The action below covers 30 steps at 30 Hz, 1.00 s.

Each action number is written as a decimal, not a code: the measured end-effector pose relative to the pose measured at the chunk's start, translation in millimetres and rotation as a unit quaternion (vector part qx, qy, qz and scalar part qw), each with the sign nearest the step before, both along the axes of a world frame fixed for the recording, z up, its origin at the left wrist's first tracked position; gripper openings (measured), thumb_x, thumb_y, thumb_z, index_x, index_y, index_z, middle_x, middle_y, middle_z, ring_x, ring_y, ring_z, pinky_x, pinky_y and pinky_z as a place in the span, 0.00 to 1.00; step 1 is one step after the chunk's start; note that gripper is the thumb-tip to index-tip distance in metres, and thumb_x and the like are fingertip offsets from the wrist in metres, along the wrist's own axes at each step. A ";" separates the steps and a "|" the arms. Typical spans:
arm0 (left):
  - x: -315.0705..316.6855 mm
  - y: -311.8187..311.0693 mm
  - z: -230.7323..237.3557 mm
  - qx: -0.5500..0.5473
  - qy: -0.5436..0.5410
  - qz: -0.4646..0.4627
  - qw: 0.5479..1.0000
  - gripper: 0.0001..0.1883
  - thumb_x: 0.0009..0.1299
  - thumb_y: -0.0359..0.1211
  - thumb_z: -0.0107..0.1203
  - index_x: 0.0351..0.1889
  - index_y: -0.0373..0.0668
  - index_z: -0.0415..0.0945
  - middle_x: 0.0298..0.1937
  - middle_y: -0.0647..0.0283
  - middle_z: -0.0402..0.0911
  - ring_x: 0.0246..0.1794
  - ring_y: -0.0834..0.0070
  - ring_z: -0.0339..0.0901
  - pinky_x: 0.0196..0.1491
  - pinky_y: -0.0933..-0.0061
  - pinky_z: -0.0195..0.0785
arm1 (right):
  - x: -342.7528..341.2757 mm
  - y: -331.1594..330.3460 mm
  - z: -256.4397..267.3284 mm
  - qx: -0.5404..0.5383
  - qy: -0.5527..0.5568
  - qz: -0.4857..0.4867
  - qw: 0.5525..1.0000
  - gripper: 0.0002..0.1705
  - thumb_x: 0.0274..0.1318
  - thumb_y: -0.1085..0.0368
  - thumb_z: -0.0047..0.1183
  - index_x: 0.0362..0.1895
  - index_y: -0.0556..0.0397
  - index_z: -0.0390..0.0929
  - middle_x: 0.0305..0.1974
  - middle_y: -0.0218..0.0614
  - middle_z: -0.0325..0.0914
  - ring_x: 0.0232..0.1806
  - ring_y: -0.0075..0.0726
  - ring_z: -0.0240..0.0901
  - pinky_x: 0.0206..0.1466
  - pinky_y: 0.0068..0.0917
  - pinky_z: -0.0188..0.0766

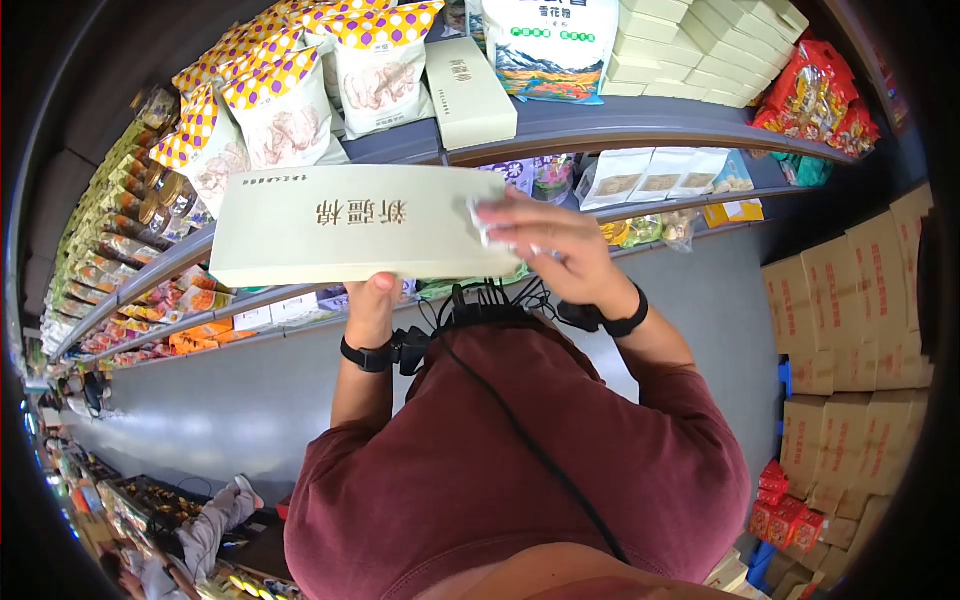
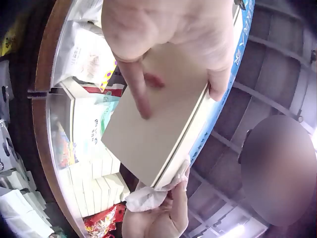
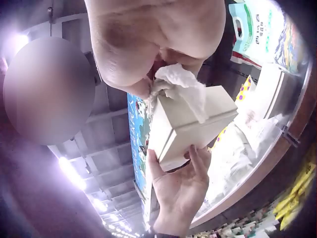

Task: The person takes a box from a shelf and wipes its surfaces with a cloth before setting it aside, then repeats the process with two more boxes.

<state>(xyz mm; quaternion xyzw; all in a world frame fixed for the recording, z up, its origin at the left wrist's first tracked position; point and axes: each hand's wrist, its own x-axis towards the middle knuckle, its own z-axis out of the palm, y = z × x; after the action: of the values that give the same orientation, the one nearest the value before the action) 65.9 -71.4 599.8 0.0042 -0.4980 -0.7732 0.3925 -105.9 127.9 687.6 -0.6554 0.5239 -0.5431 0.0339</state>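
A long, grey-edged, tiered display shelf (image 1: 660,122) borders a smooth grey floor (image 1: 705,290), which shines with reflected light. Near one end of the shelf rise stacked brown cardboard cartons with red print (image 1: 850,290). Above the shelf stretches a dark grey panelled ceiling with pale beams (image 2: 272,62), lit by a row of bright white tube lights (image 3: 72,172).

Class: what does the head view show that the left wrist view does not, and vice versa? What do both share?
Only the head view: brown lettering on the pale box, the maroon shirt, cardboard cartons.

Only the left wrist view: the ceiling, a blue printed panel.

Both: the box, the left hand gripping it, the right hand holding a white cloth at one end, and dotted packaging.
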 end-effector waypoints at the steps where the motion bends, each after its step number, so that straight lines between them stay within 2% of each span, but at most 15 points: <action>1: 1.7 -3.3 -1.6 -0.002 -0.009 0.002 1.000 0.55 0.53 0.58 0.74 0.72 0.41 0.58 0.68 0.59 0.67 0.70 0.61 0.65 0.70 0.54 0.62 | 4.9 1.7 -0.3 0.001 -0.001 0.005 1.000 0.18 0.59 0.79 0.47 0.51 0.57 0.83 0.57 0.47 0.81 0.62 0.52 0.76 0.74 0.53 0.59; 5: -5.2 -0.1 3.2 -0.017 -0.021 0.029 0.999 0.53 0.56 0.57 0.73 0.72 0.41 0.57 0.69 0.59 0.66 0.71 0.62 0.64 0.71 0.54 0.59 | 1.9 -3.5 -2.8 -0.012 0.018 0.002 1.000 0.17 0.62 0.75 0.48 0.52 0.55 0.82 0.58 0.46 0.79 0.63 0.50 0.75 0.72 0.49 0.63; 7: -10.9 5.4 2.8 -0.008 -0.007 0.037 0.999 0.51 0.57 0.53 0.74 0.71 0.39 0.58 0.67 0.58 0.68 0.69 0.63 0.65 0.70 0.56 0.59 | -4.7 -11.3 -9.9 -0.032 -0.038 -0.089 0.995 0.17 0.63 0.74 0.47 0.53 0.56 0.82 0.57 0.47 0.79 0.62 0.52 0.76 0.69 0.46 0.66; 11: -27.5 14.6 22.4 0.027 0.012 0.054 0.998 0.48 0.58 0.49 0.75 0.70 0.37 0.60 0.66 0.58 0.69 0.68 0.64 0.66 0.70 0.59 0.59 | 2.1 -13.5 -12.0 -0.054 -0.010 -0.116 0.992 0.24 0.63 0.63 0.54 0.62 0.55 0.73 0.64 0.51 0.71 0.64 0.55 0.70 0.64 0.43 0.68; 12: -27.6 16.3 27.2 0.027 0.012 0.054 0.998 0.48 0.58 0.49 0.75 0.70 0.37 0.60 0.66 0.58 0.69 0.68 0.64 0.66 0.70 0.59 0.59 | -0.4 -13.2 -16.2 -0.046 0.028 -0.116 0.992 0.36 0.54 0.57 0.66 0.65 0.54 0.68 0.65 0.51 0.67 0.64 0.57 0.68 0.63 0.43 0.68; 15: -26.2 15.6 29.6 0.032 -0.035 0.034 0.998 0.52 0.59 0.55 0.72 0.73 0.39 0.55 0.69 0.58 0.66 0.71 0.62 0.64 0.73 0.58 0.56 | 2.5 -18.3 -26.0 -0.050 0.039 -0.176 0.982 0.44 0.45 0.53 0.74 0.65 0.54 0.68 0.64 0.54 0.68 0.64 0.57 0.68 0.65 0.47 0.64; 16: -25.8 13.2 23.8 0.021 -0.023 0.023 0.999 0.52 0.59 0.54 0.72 0.72 0.39 0.56 0.68 0.58 0.67 0.70 0.62 0.66 0.70 0.56 0.62 | -3.5 -16.3 -28.5 -0.029 0.039 -0.186 0.981 0.49 0.36 0.53 0.79 0.63 0.55 0.69 0.63 0.54 0.69 0.63 0.57 0.69 0.65 0.46 0.64; 18: -23.4 10.0 27.3 0.009 -0.010 0.013 1.000 0.51 0.59 0.53 0.72 0.72 0.39 0.56 0.68 0.58 0.68 0.69 0.62 0.67 0.67 0.55 0.67 | -12.7 -10.3 -27.5 -0.041 0.050 -0.199 0.978 0.47 0.36 0.54 0.78 0.63 0.54 0.70 0.61 0.51 0.71 0.62 0.56 0.70 0.64 0.44 0.67; 19: -19.5 9.5 36.5 0.025 0.009 -0.037 0.999 0.48 0.58 0.48 0.74 0.70 0.38 0.58 0.64 0.57 0.70 0.67 0.61 0.69 0.61 0.55 0.73 | -16.5 -7.9 -27.3 -0.050 0.061 -0.214 0.974 0.46 0.37 0.55 0.78 0.62 0.53 0.72 0.60 0.49 0.73 0.61 0.55 0.71 0.62 0.43 0.69; 20: -16.8 7.8 41.7 0.043 0.026 -0.086 0.995 0.46 0.58 0.42 0.76 0.68 0.37 0.60 0.61 0.55 0.73 0.65 0.61 0.70 0.54 0.55 0.78 | -20.5 -7.1 -28.8 -0.061 0.013 -0.209 0.976 0.43 0.39 0.53 0.77 0.61 0.53 0.73 0.58 0.46 0.75 0.60 0.50 0.72 0.63 0.40 0.68; 21: -15.1 2.6 40.3 0.042 0.027 -0.086 0.995 0.46 0.58 0.42 0.76 0.68 0.37 0.60 0.61 0.55 0.73 0.65 0.61 0.70 0.54 0.55 0.78 | -24.8 -5.2 -32.8 -0.061 0.013 -0.209 0.976 0.43 0.39 0.53 0.77 0.61 0.53 0.73 0.58 0.46 0.75 0.60 0.50 0.72 0.63 0.40 0.68; 23: -10.5 -8.4 35.4 -0.031 -0.018 -0.061 0.998 0.42 0.59 0.33 0.74 0.68 0.37 0.59 0.59 0.52 0.74 0.58 0.61 0.76 0.45 0.57 0.84 | -32.0 -2.0 -40.7 -0.056 -0.120 -0.162 0.978 0.43 0.42 0.50 0.75 0.61 0.54 0.72 0.58 0.45 0.75 0.60 0.46 0.72 0.64 0.38 0.66; 24: -9.0 -9.5 35.4 -0.006 -0.019 -0.047 0.999 0.35 0.61 0.27 0.71 0.65 0.34 0.64 0.54 0.51 0.78 0.49 0.65 0.80 0.43 0.63 0.82 | -30.6 0.6 -41.1 -0.038 -0.151 -0.152 0.976 0.41 0.47 0.48 0.73 0.61 0.54 0.72 0.58 0.43 0.74 0.61 0.43 0.71 0.65 0.36 0.64; 28: 1.6 -14.6 34.9 -0.085 -0.085 -0.019 0.993 0.26 0.62 0.27 0.71 0.56 0.31 0.74 0.47 0.57 0.84 0.46 0.70 0.81 0.45 0.72 0.76 | -35.4 2.7 -51.7 0.022 -0.174 -0.112 0.978 0.37 0.53 0.51 0.69 0.63 0.54 0.71 0.59 0.40 0.73 0.63 0.39 0.69 0.66 0.34 0.63; 30: -1.5 -7.1 39.1 -0.106 -0.080 0.018 0.991 0.26 0.62 0.26 0.71 0.57 0.30 0.73 0.48 0.57 0.83 0.47 0.70 0.81 0.49 0.71 0.75 | -34.1 -0.4 -49.7 0.048 -0.279 -0.049 0.958 0.33 0.60 0.55 0.64 0.64 0.55 0.69 0.60 0.38 0.72 0.63 0.35 0.67 0.67 0.33 0.62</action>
<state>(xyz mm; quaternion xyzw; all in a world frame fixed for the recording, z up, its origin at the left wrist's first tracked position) 64.3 -78.5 638.9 0.0333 -0.6065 -0.7062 0.3637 -140.1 127.5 637.9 -0.4488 0.5508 -0.6794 0.1831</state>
